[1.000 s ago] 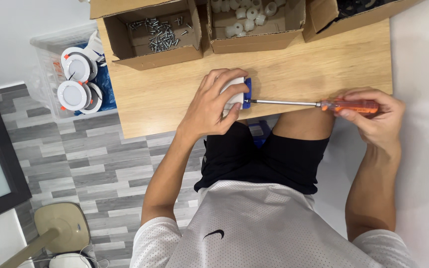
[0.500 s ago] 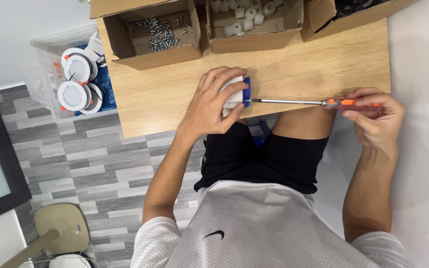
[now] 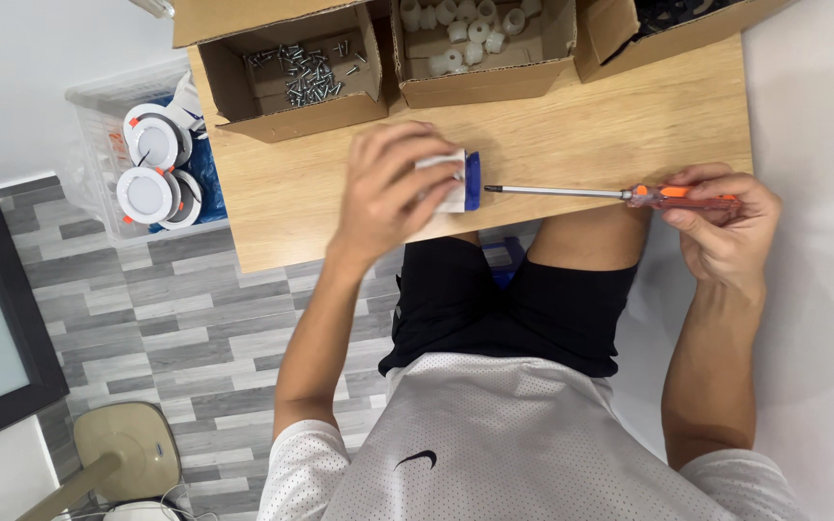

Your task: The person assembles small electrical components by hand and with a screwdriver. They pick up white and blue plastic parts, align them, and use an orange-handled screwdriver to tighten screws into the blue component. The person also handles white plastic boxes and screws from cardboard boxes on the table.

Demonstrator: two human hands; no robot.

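Seated person at a wooden tabletop point(image 3: 571, 135), seen from above. The left hand point(image 3: 393, 188) is clamped over a small white fitting point(image 3: 451, 180) with a blue end face, pinning it on its side near the tabletop's front edge. The right hand point(image 3: 726, 227) is closed around the orange handle of a screwdriver point(image 3: 610, 193); the shaft lies level, its tip just short of the blue face, not touching.

To do this well, in my judgement: keep the shaft square to the blue face, seat the tip fully before turning, and hold the fitting firm so it cannot roll toward the edge.

Containers, placed from the fitting: behind it and to the left, an open brown box of screws point(image 3: 291, 77), flaps up; directly behind, a second brown box of white plugs point(image 3: 475, 43); behind and to the right, a third brown box point(image 3: 649, 34), contents dark and unclear. Farther left, off the tabletop, a clear plastic bin point(image 3: 98, 145) holds round white lamps point(image 3: 152, 164) with orange clips. Any labels are too small to make out.
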